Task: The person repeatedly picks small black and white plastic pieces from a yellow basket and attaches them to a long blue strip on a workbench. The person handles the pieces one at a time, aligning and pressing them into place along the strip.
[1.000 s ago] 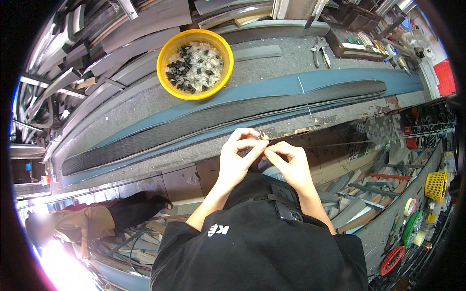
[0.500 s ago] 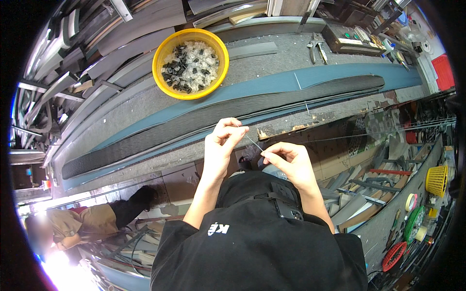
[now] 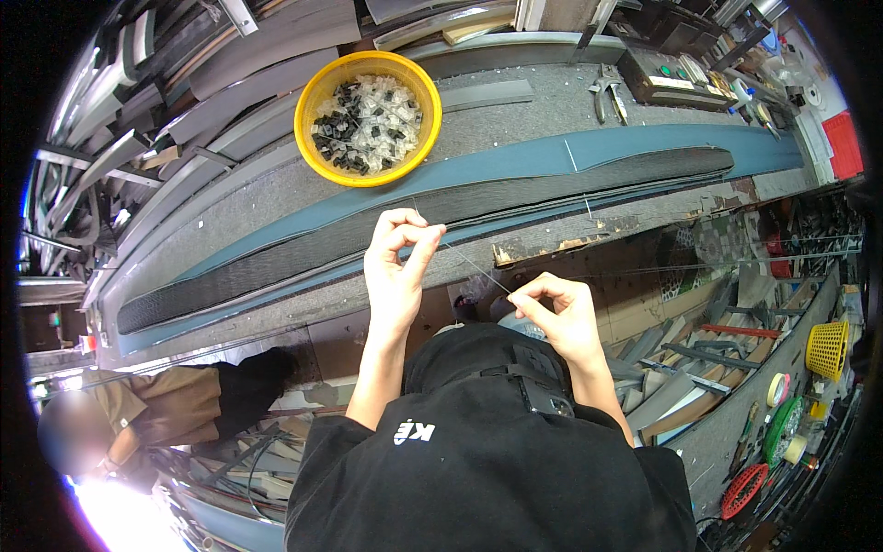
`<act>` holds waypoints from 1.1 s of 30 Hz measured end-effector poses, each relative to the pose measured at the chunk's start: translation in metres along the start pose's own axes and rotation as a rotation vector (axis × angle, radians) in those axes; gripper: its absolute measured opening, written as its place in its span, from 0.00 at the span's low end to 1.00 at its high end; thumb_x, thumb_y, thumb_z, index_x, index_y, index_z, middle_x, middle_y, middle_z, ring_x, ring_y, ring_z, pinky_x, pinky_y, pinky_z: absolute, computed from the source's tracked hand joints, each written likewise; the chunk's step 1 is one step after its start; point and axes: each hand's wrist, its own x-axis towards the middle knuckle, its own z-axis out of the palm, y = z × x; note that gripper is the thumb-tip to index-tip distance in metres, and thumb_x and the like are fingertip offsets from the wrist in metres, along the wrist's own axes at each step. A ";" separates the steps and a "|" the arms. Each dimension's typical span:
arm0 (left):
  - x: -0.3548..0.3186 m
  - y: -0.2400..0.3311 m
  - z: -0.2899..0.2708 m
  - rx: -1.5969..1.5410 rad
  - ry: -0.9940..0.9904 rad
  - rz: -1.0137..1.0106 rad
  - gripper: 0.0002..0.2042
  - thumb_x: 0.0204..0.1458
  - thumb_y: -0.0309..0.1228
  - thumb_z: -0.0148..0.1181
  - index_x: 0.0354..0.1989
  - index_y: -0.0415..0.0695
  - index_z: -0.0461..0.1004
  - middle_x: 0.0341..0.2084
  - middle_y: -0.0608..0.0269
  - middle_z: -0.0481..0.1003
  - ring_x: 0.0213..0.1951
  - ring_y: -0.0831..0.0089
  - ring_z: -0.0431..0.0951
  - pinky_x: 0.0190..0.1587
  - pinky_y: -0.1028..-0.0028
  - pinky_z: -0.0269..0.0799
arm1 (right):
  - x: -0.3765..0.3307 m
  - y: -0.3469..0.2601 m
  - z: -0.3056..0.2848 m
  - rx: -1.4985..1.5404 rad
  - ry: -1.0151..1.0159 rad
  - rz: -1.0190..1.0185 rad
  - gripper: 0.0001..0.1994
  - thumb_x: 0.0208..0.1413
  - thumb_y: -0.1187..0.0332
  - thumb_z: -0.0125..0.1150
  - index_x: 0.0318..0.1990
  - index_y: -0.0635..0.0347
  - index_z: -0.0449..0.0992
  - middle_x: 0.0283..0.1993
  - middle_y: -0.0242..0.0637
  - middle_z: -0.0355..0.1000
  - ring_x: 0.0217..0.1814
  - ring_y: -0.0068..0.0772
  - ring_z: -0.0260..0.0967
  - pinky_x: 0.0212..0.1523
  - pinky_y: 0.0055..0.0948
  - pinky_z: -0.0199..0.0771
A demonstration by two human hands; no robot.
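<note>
A thin grey cord [image 3: 476, 268] runs on a slant between my two hands, in front of the bench edge. My left hand [image 3: 397, 267] pinches its upper end between thumb and fingers, and a short pale end pokes up past the fingertips. Lower and to the right, my right hand [image 3: 563, 315] pinches the other end with thumb and forefinger. Beyond my hands, a long bundle of dark pleated mesh-like material [image 3: 331, 241] lies on a blue-grey strip [image 3: 515, 166] along the bench. A pale thread sticks out of the bundle toward the right.
A yellow basin [image 3: 302, 138] of small clear and black plastic pieces stands on the bench [image 3: 497, 124]. Pliers [image 3: 604, 95] and a control box [image 3: 671, 78] sit farther right. Offcuts [image 3: 662, 396] fill a rack at right. Another person [image 3: 175, 405] is at lower left.
My left hand has moved left and slightly up, away from my right hand. A longer stretch of cord now shows between them. The right hand has shifted slightly right.
</note>
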 end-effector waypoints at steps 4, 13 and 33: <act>0.004 0.003 -0.003 -0.036 0.033 -0.024 0.04 0.51 0.23 0.65 0.26 0.40 0.78 0.36 0.66 0.70 0.40 0.77 0.70 0.46 0.76 0.65 | -0.003 -0.002 0.000 0.037 0.026 0.095 0.05 0.52 0.73 0.67 0.35 0.65 0.81 0.30 0.35 0.78 0.34 0.24 0.74 0.39 0.25 0.72; -0.002 0.031 0.011 0.292 -0.279 0.135 0.03 0.45 0.24 0.69 0.29 0.40 0.81 0.37 0.63 0.73 0.41 0.73 0.72 0.47 0.74 0.67 | 0.010 -0.033 0.010 -0.330 0.084 -0.263 0.10 0.52 0.76 0.65 0.43 0.63 0.80 0.46 0.39 0.76 0.46 0.32 0.72 0.50 0.29 0.70; -0.027 0.022 0.038 -0.015 -0.371 -0.163 0.04 0.55 0.25 0.62 0.34 0.38 0.79 0.30 0.64 0.78 0.34 0.79 0.75 0.41 0.78 0.70 | 0.015 -0.028 0.003 -0.112 0.151 -0.243 0.04 0.49 0.78 0.67 0.31 0.64 0.77 0.32 0.34 0.73 0.35 0.24 0.70 0.37 0.25 0.71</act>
